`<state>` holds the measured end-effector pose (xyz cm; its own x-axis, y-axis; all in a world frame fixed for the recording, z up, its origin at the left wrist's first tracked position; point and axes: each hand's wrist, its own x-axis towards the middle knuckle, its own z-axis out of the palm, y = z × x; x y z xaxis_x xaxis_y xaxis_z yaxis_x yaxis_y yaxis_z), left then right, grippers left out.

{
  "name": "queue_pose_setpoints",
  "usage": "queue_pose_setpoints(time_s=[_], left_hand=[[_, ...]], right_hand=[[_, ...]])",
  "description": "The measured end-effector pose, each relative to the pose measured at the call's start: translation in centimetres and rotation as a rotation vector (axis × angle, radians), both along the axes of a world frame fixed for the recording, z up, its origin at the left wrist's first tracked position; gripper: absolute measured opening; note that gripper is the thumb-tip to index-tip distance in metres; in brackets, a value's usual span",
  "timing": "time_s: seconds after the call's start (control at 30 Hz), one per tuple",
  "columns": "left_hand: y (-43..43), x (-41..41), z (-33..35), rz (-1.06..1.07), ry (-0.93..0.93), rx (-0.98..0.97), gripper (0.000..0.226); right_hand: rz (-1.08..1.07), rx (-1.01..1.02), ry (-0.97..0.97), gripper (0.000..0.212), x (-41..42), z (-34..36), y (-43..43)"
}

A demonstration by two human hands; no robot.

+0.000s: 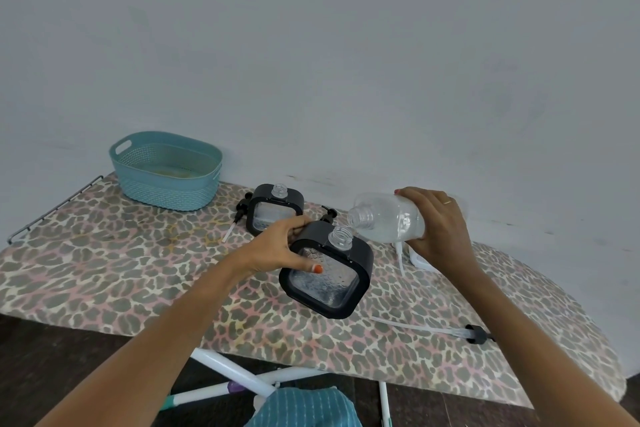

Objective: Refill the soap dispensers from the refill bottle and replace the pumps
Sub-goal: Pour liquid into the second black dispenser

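My left hand (282, 248) grips the near soap dispenser (327, 279), a square black-framed clear bottle tilted toward me, with its threaded neck uncapped. My right hand (438, 229) holds the clear refill bottle (388, 220) on its side, a little liquid inside, its open mouth just right of the dispenser's neck. A second dispenser (275, 208) stands behind, also without a pump. One black pump (240, 210) lies left of it, another black pump (327, 217) shows behind the held dispenser, and a third pump (476, 334) with a long tube lies at the right front.
A teal plastic basket (166, 172) sits at the back left of the leopard-print ironing board (104, 270). A white cap or nozzle piece (417, 258) lies under my right hand. The board's white legs (225, 371) and dark floor show below. A plain wall stands behind.
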<state>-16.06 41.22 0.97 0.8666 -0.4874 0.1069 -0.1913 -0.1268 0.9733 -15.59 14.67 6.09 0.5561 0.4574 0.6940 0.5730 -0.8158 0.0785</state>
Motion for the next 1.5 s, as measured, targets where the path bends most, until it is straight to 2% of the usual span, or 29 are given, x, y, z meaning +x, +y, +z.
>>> queue_pose_setpoints(time_s=[0.07,0.2,0.53,0.7,0.87,1.2,1.5], left_hand=[[-0.1,0.0,0.0,0.002,0.005,-0.001,0.051],[-0.3,0.0,0.0,0.004,0.007,0.001,0.051],[-0.4,0.2,-0.1,-0.001,0.015,0.007,0.050],[-0.5,0.4,-0.4,-0.004,0.008,0.018,0.050],[-0.4,0.6,-0.7,-0.005,0.002,0.026,0.050],[-0.5,0.8,-1.1,-0.009,0.003,0.036,0.052],[-0.5,0.8,-1.3,-0.014,0.012,0.025,0.055]], right_hand=[[-0.006,-0.020,-0.013,0.047,0.2,-0.1,-0.3],[-0.022,-0.041,-0.017,0.067,0.4,-0.2,-0.6],[-0.010,-0.066,-0.060,0.043,0.3,0.2,-0.5],[-0.004,-0.085,-0.078,0.042,0.4,0.3,-0.4],[-0.005,-0.085,-0.090,0.045,0.4,0.4,-0.3],[-0.022,-0.102,-0.088,0.069,0.8,0.0,-1.0],[-0.034,-0.120,-0.099,0.075,0.8,0.2,-1.1]])
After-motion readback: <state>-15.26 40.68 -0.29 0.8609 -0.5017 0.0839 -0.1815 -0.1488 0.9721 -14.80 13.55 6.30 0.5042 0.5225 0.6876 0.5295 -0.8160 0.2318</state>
